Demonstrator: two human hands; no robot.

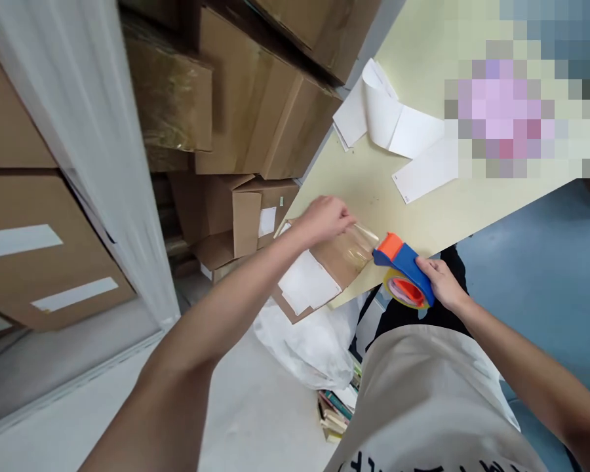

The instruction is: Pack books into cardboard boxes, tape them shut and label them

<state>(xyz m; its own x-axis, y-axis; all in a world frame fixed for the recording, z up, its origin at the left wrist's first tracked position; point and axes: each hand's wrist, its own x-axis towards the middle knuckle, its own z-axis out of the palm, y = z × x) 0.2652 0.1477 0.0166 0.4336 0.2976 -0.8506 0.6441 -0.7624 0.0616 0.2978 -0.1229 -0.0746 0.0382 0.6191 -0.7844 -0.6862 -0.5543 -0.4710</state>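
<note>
My right hand grips a blue and orange tape dispenser that carries a roll of tape. From its orange front end a strip of clear packing tape runs left to my left hand, whose fingers are pinched on it. Below the strip lies a small cardboard box at the table's edge, with a white label on it. Shiny tape shows on the box's right part. My left hand is just above the box's far side, and the dispenser is off its right end.
Folded white label paper spreads over the pale yellow table. Stacked cartons and an open carton stand to the left, behind a whitish post. Under the table are a white plastic bag and several books.
</note>
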